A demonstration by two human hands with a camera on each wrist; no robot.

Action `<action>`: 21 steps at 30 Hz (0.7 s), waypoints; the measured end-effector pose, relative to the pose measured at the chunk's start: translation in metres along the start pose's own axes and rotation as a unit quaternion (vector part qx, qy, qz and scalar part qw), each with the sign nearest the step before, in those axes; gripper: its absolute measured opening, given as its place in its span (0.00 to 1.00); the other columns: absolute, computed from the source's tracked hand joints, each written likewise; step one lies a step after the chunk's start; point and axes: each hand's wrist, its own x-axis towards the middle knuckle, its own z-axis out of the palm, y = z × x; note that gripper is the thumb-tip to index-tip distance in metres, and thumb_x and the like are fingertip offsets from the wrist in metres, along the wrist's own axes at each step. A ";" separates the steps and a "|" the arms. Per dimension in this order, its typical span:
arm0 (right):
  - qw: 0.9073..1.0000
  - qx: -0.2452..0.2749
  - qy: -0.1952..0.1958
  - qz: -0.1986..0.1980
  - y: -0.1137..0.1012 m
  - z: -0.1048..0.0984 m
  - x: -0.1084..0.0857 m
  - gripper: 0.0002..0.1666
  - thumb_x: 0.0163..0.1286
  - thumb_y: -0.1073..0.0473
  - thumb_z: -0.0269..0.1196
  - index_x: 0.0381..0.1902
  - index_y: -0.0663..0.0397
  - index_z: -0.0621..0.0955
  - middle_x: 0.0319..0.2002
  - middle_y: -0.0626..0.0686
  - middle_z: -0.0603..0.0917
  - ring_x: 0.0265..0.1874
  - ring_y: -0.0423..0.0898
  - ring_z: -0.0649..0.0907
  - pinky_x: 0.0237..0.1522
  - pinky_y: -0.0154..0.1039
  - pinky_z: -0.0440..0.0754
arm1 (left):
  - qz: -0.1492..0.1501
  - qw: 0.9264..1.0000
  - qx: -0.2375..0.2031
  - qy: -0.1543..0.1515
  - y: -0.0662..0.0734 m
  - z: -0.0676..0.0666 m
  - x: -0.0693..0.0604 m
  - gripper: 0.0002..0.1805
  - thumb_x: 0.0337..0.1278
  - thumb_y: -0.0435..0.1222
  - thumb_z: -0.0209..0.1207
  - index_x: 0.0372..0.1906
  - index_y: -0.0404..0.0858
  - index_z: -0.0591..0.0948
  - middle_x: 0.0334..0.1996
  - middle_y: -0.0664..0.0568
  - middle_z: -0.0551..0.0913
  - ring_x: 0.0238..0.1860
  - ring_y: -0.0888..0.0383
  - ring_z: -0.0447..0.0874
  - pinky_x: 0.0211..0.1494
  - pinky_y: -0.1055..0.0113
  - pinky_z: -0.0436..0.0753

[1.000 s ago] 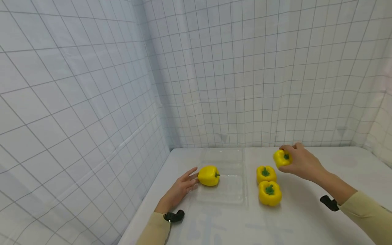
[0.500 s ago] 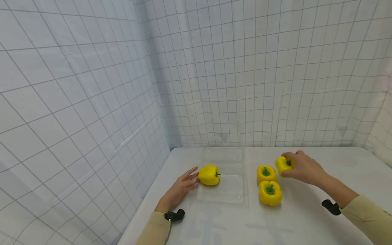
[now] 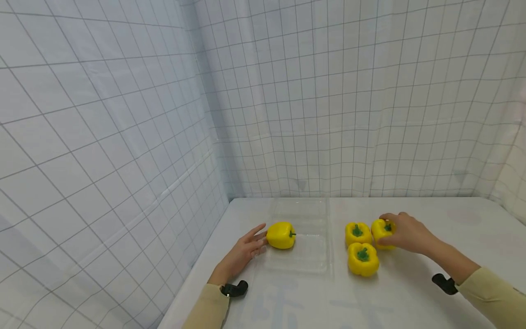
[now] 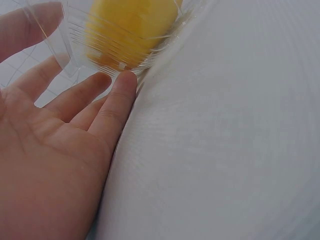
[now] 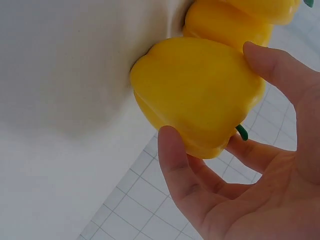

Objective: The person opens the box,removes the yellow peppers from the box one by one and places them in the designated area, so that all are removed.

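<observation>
A clear plastic container (image 3: pixel 306 269) on the white table holds one yellow pepper (image 3: pixel 280 236) lying on its side, stem to the right. My left hand (image 3: pixel 242 254) touches the container's left side with fingers extended; the left wrist view shows those fingertips against the clear wall, the pepper (image 4: pixel 130 30) behind it. Right of the container, two yellow peppers (image 3: pixel 358 233) (image 3: pixel 363 259) stand with green stems up. Beside them my right hand (image 3: pixel 408 233) grips another pepper (image 3: pixel 378 230) between thumb and fingers. In the right wrist view this pepper (image 5: pixel 195 90) meets the white surface.
White sheets with a grid pattern (image 3: pixel 312 100) hang behind the table (image 3: pixel 304 306) and along its left side. A black wrist strap with a small device (image 3: pixel 235 289) is on the left wrist, and a similar black device (image 3: pixel 444 283) is by the right.
My right hand has lowered the gripped pepper onto the table, down and slightly to the right, beside the two standing peppers. The left hand has stayed at the container.
</observation>
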 end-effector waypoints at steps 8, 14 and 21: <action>1.000 -0.004 -0.017 -0.003 0.005 0.004 0.003 0.51 0.53 0.40 0.76 0.64 0.68 0.74 0.45 0.65 0.79 0.38 0.56 0.78 0.37 0.56 0.81 | -0.004 1.000 -0.002 0.003 -0.002 -0.001 0.001 0.33 0.78 0.37 0.50 0.81 0.49 0.54 0.77 0.40 0.56 0.73 0.46 0.64 0.69 0.58 0.71; 1.000 -0.001 -0.016 -0.010 0.008 0.008 0.003 0.50 0.52 0.43 0.77 0.63 0.69 0.73 0.46 0.63 0.81 0.41 0.56 0.79 0.40 0.58 0.81 | -0.010 1.000 0.003 0.002 -0.006 -0.004 0.005 0.34 0.77 0.38 0.51 0.81 0.50 0.54 0.77 0.43 0.57 0.73 0.47 0.64 0.69 0.60 0.72; 1.000 -0.005 -0.019 -0.014 0.006 0.007 0.002 0.51 0.52 0.43 0.77 0.64 0.69 0.72 0.47 0.65 0.80 0.42 0.59 0.79 0.41 0.60 0.81 | -0.010 1.000 0.006 0.008 -0.005 -0.004 0.005 0.34 0.77 0.37 0.51 0.81 0.49 0.54 0.77 0.43 0.58 0.73 0.47 0.64 0.68 0.60 0.72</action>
